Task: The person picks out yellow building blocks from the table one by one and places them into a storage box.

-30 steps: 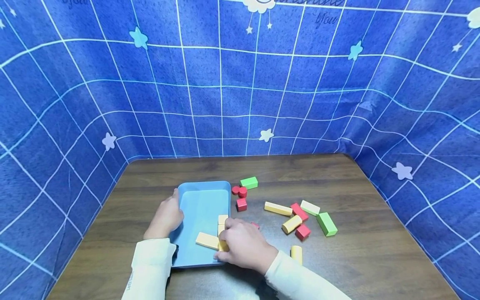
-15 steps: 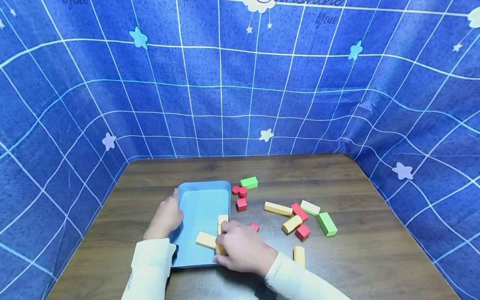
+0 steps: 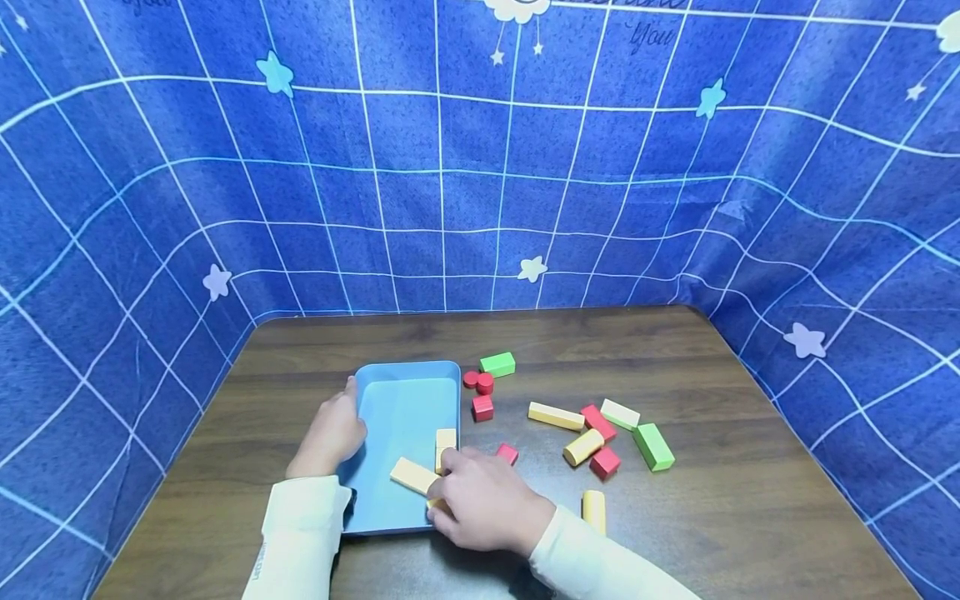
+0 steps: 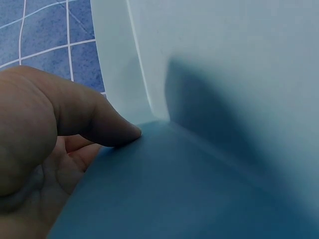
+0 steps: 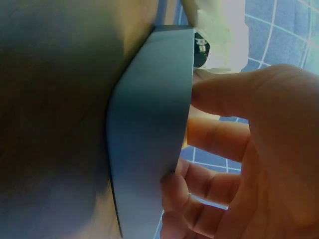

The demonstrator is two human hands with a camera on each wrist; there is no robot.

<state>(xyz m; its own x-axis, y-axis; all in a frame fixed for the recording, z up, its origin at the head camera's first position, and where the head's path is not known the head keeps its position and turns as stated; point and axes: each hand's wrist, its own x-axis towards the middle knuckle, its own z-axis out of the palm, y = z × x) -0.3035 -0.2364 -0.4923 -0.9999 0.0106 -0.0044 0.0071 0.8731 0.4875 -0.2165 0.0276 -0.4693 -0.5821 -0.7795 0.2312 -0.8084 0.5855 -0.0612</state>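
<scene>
Blue tray [image 3: 397, 408], left rim pinched by left hand [image 3: 330, 435], right hand [image 3: 489, 502] at near right corner (grip indeterminable), is smooth-walled, round-cornered, on wood-grain table [image 3: 637, 350], with yellow block [image 3: 434, 503] mostly finger-hidden there.

The shallow blue tray [image 3: 401, 408] lies flat, its left wall pinched by the left hand [image 3: 330, 433]. Inside, along the right wall, 2 small yellow blocks [image 3: 446, 438] lie in line; 1 long flat block [image 3: 413, 476], also yellow, lies slantwise near them. The right hand [image 3: 489, 502] pinches 1 mostly hidden yellow block [image 3: 432, 503].
</scene>
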